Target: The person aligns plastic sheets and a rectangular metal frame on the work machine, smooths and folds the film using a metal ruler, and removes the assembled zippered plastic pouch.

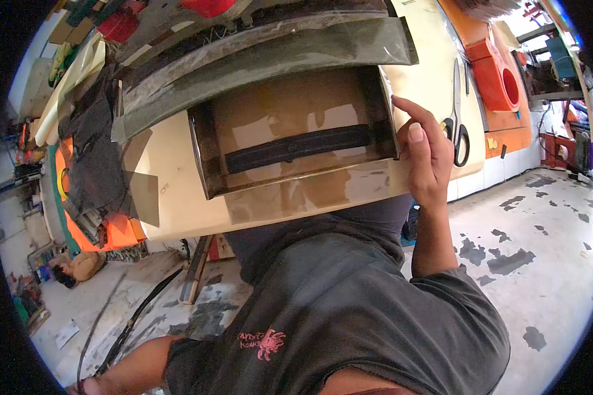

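A shallow rectangular box [290, 118] with dark walls lies on the table in front of me. A long black strip [300, 146] rests across its inside, near the front wall. My right hand [427, 151] is at the box's right side, index fingertip touching the wall, with thumb and index finger apart. At the lower left edge of the view, my left hand [91, 386] hangs low, partly cut off. Long dark strips [133, 322] run down to that hand, and its fingers appear closed around them. A dark green sheet-like piece [263, 72] lies along the box's far edge.
Scissors [458, 122] lie right of the box on the cream tabletop [178, 204]. Beyond them stands a red-orange holder [494, 76]. Dark fabric [92, 151] and orange material [109, 234] hang at the table's left. Another person [82, 266] is on the left, farther off.
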Action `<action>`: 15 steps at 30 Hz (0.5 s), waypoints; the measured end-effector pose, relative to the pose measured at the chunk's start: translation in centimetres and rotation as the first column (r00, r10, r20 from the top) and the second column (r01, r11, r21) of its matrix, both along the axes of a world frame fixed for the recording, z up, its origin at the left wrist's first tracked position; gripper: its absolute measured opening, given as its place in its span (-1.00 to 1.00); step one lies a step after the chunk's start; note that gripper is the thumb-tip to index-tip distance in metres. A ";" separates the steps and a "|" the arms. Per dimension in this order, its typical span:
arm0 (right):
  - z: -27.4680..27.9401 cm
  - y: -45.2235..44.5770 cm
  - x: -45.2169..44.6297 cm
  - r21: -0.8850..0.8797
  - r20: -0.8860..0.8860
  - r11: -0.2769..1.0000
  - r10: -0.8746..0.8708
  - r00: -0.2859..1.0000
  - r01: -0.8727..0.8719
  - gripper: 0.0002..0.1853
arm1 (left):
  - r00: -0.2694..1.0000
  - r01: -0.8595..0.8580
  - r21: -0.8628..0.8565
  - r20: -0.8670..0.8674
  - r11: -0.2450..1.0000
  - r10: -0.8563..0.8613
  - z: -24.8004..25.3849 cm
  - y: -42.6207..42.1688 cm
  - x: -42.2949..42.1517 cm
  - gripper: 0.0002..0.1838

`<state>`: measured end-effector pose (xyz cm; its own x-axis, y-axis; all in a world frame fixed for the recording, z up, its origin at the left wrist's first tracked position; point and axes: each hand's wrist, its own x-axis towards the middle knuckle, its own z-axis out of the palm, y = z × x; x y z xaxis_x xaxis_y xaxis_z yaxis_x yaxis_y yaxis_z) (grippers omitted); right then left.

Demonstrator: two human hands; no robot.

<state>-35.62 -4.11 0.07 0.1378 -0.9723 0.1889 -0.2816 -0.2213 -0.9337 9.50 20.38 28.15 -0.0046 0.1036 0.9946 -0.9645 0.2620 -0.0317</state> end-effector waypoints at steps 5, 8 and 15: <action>-0.1 0.1 0.1 -0.012 -0.002 1.000 -0.018 1.000 0.018 -0.57 | 0.968 0.153 0.287 -0.234 0.946 -0.086 -0.1 1.1 1.1 -0.58; 0.0 0.1 0.0 -0.002 0.002 1.000 -0.010 1.000 0.010 -0.55 | 0.786 0.453 0.241 -0.563 0.858 -0.257 1.4 7.1 7.9 -0.84; -0.4 0.0 -0.1 0.008 -0.012 1.000 -0.011 1.000 0.011 -0.54 | 0.478 0.799 0.152 -0.747 0.582 -0.462 -2.7 5.2 6.8 -0.78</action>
